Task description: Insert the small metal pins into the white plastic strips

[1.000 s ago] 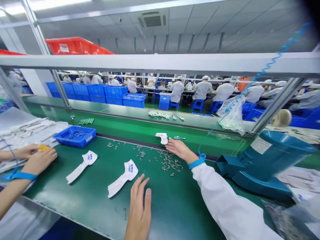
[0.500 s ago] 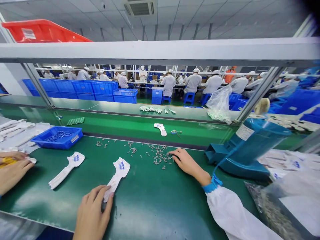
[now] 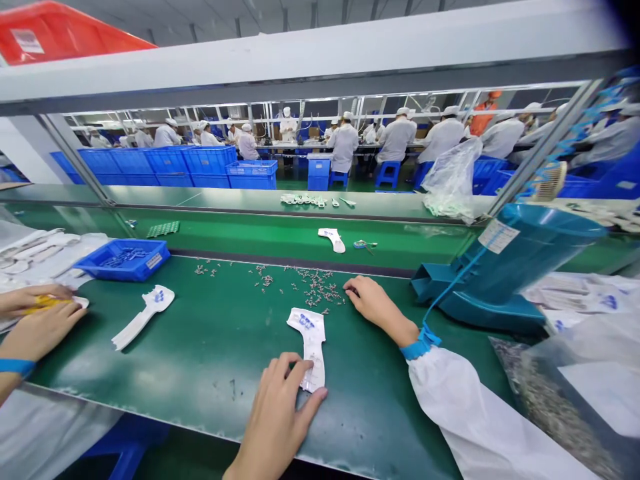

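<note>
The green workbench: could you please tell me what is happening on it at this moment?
The person's left hand holds the near end of a white handle-shaped shell that lies on the green workbench. The right hand has its fingers beside scattered small screws; whether it pinches one cannot be seen. Another white shell lies to the left, near a blue tray. At the far left, a co-worker's hands are around a yellow object.

A: Right sleeve (image 3: 465,400)?
B: White, loose, creased along its length.
A: And at the wrist?
B: Blue band (image 3: 419,347), knotted-looking on top; thin blue cord (image 3: 445,293) rising from it.
A: Left hand (image 3: 280,407)?
B: Bare.
</note>
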`<state>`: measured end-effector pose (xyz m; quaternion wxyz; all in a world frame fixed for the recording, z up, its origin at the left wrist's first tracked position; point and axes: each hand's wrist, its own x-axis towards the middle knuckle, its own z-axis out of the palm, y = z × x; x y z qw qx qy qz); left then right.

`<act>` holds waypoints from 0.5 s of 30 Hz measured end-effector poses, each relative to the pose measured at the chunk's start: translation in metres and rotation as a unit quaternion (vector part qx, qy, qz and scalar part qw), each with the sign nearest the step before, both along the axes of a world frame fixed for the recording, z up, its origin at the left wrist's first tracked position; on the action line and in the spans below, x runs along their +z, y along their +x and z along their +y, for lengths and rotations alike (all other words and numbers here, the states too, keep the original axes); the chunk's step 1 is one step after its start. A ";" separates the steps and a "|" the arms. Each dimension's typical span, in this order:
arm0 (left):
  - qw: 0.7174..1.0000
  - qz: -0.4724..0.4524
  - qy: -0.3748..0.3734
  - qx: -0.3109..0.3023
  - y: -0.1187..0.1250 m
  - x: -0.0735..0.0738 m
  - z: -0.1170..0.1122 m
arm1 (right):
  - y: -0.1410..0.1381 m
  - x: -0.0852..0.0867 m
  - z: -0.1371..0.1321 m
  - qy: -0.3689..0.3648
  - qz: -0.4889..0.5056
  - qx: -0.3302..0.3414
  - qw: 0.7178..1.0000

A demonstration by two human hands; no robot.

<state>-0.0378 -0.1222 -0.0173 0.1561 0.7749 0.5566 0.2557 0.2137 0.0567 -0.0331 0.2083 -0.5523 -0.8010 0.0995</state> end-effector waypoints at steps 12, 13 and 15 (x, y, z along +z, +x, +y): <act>0.993 0.036 0.011 -0.110 -0.020 0.009 0.011 | -0.010 0.028 -0.031 -0.052 0.085 -0.014 0.995; 0.994 0.038 0.016 -0.101 -0.018 0.008 0.011 | -0.011 0.029 -0.033 -0.073 0.117 -0.008 0.990; 0.996 0.037 0.031 -0.072 -0.011 0.006 0.009 | -0.015 0.032 -0.036 -0.123 0.192 0.011 0.974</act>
